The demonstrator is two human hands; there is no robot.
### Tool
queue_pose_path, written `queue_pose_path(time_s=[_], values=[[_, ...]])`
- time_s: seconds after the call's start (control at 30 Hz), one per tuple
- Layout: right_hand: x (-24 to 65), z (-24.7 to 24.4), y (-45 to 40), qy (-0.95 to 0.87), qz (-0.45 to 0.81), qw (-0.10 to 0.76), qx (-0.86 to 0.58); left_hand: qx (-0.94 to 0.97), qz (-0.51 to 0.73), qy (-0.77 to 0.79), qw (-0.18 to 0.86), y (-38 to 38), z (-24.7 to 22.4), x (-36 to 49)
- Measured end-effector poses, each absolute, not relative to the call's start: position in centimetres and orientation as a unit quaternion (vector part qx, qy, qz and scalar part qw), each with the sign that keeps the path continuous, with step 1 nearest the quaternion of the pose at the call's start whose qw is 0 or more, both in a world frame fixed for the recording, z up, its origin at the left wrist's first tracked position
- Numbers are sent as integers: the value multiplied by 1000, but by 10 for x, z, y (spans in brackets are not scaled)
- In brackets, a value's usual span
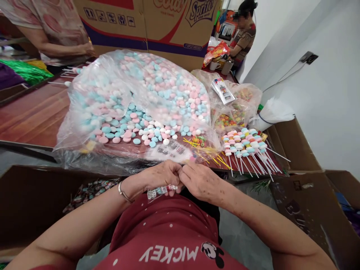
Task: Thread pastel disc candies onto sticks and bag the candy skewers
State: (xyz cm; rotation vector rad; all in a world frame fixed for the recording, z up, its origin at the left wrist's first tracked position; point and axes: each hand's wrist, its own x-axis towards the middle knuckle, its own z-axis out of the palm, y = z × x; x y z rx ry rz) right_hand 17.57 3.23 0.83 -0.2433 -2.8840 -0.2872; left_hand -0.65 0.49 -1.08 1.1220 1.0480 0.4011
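Close to my body, at the table's front edge, my left hand (165, 175) is closed around a candy skewer in a clear printed wrapper (161, 191). Pink and blue show through the wrapper below the fingers. My right hand (201, 183) pinches against the left fingertips at the wrapper's end; what lies between these fingers is hidden. Just beyond the hands are printed clear wrappers (171, 150) and loose yellow twist ties (219, 159). To the right lies a pile of candy skewers (244, 142) with white sticks pointing toward me.
A large clear bag of pink, blue and white candies (135, 123) spreads over the table (33, 112). Bags of fruit-coloured gummies (230, 120) sit behind the skewers. Below left, an open carton (30, 202) holds wrapped sweets. Two other people are beyond the table.
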Motion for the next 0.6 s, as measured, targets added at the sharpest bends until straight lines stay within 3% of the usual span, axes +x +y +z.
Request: queue_pose_path(time_s=[0.1, 0.2, 0.27, 0.33, 0.4, 0.5, 0.6], values=[[164, -2, 34, -951, -156, 159, -214, 658, 285, 589, 373, 1, -7, 2], [150, -4, 49, -893, -144, 281, -320, 697, 428, 576, 10, -3, -6, 11], [142, 2, 56, -845, -76, 388, -360, 689, 508, 508, -93, -8, -5, 16], [134, 10, 54, -799, 29, 475, -368, 696, 551, 460, -31, -12, -4, 18], [126, 16, 41, -770, 127, 517, -351, 654, 590, 449, 149, -15, -1, 15], [115, 18, 19, -769, 239, 509, -305, 487, 669, 432, 359, -16, 8, 0], [107, 12, 11, -751, 361, 463, -303, 496, 684, 336, 416, -22, 18, -26]])
